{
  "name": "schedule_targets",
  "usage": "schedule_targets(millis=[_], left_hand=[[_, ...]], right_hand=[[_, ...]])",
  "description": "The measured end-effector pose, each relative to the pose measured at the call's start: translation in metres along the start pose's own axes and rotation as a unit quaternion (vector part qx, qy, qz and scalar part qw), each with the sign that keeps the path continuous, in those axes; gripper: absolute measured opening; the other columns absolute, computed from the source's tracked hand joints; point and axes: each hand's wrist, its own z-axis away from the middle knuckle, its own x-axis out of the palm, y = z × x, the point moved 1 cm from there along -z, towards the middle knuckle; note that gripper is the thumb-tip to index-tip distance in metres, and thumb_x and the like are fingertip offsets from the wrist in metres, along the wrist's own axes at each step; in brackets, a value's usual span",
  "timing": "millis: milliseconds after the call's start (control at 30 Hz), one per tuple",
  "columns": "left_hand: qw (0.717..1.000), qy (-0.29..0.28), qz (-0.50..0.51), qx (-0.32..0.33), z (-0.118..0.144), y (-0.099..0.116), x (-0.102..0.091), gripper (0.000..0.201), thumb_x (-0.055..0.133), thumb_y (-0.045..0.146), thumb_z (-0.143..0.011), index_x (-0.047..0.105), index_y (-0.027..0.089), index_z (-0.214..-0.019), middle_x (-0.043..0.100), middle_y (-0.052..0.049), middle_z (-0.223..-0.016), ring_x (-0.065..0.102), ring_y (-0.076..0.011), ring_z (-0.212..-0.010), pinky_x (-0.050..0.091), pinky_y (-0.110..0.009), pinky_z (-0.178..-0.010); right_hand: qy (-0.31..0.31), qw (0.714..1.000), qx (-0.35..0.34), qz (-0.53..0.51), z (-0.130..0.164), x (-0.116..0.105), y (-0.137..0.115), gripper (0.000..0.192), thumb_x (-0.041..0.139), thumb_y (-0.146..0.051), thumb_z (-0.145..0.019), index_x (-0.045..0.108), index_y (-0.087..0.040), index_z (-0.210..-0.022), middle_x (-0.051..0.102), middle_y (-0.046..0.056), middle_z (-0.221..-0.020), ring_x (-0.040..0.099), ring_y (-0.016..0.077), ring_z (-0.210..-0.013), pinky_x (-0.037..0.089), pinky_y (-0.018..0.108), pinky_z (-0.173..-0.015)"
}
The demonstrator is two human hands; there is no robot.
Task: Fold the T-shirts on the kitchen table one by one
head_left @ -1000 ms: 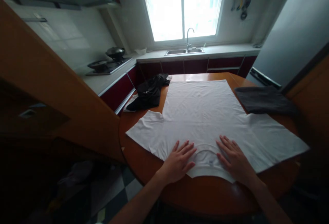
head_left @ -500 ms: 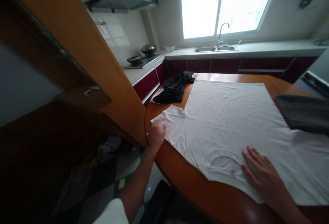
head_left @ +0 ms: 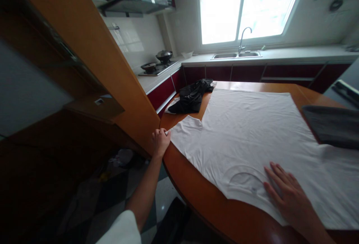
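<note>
A white T-shirt (head_left: 252, 128) lies spread over the wooden table, its neckline toward me. At the end of its left-hand sleeve, my left hand (head_left: 161, 142) is closed on the sleeve's edge, just past the table's rim. The sleeve is drawn out toward that hand, with small creases along it. My right hand (head_left: 288, 190) rests flat on the shirt beside the collar, fingers stretched out and holding nothing. The far right part of the shirt runs out of view.
A black garment (head_left: 189, 96) lies bunched at the table's far left. Dark grey cloth (head_left: 332, 124) sits at the right edge. A wooden panel (head_left: 134, 94) stands close by my left hand. Behind the table (head_left: 196, 195) are a stove (head_left: 159, 68) and sink (head_left: 224, 55).
My left hand has moved left from on top of the sleeve to its end and closed on the edge. The sleeve looks slightly straighter. My right hand stays in place.
</note>
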Motion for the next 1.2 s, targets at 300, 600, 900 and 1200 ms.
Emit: schedule_targets(millis=[300, 600, 900, 1200], left_hand=[[0.990, -0.043, 0.135, -0.005, -0.013, 0.009, -0.006, 0.004, 0.060, 0.023, -0.081, 0.056, 0.020, -0.080, 0.064, -0.003, -0.080, 0.063, -0.0226, -0.085, 0.046, -0.035, -0.083], [0.864, -0.021, 0.464, 0.193, 0.004, 0.105, -0.066, 0.016, 0.062, 0.026, -0.083, 0.059, 0.018, -0.096, 0.061, 0.000, -0.082, 0.061, -0.0125, -0.070, 0.049, -0.022, -0.064], [0.821, -0.238, 0.326, 0.403, 0.082, 0.208, -0.027, 0.031, 0.069, 0.026, -0.084, 0.067, 0.021, -0.115, 0.071, 0.000, -0.089, 0.064, -0.0119, -0.068, 0.049, -0.022, -0.065], [0.842, -0.175, 0.272, 0.432, 0.025, 0.213, 0.023, 0.026, 0.054, 0.006, -0.089, 0.075, 0.017, -0.099, 0.074, -0.006, -0.102, 0.069, -0.0179, -0.092, 0.053, -0.029, -0.090]], right_hand=[[-0.008, 1.000, 0.004, 0.002, 0.001, 0.001, 0.002, 0.054, 0.040, -0.045, -0.100, 0.056, -0.017, -0.143, 0.046, 0.014, -0.157, 0.041, 0.0321, -0.146, 0.033, 0.056, -0.118], [-0.012, 1.000, 0.011, 0.013, -0.003, -0.005, -0.003, 0.053, 0.038, -0.044, -0.101, 0.057, -0.014, -0.141, 0.047, 0.016, -0.155, 0.040, 0.0310, -0.146, 0.033, 0.054, -0.118], [-0.020, 1.000, 0.021, 0.000, -0.004, -0.006, -0.005, 0.052, 0.040, -0.043, -0.101, 0.057, -0.017, -0.142, 0.046, 0.015, -0.156, 0.040, 0.0309, -0.147, 0.032, 0.055, -0.119], [-0.012, 0.999, 0.022, -0.043, -0.004, -0.009, 0.002, 0.047, 0.042, -0.042, -0.102, 0.059, -0.017, -0.139, 0.052, 0.015, -0.152, 0.046, 0.0327, -0.142, 0.039, 0.058, -0.114]])
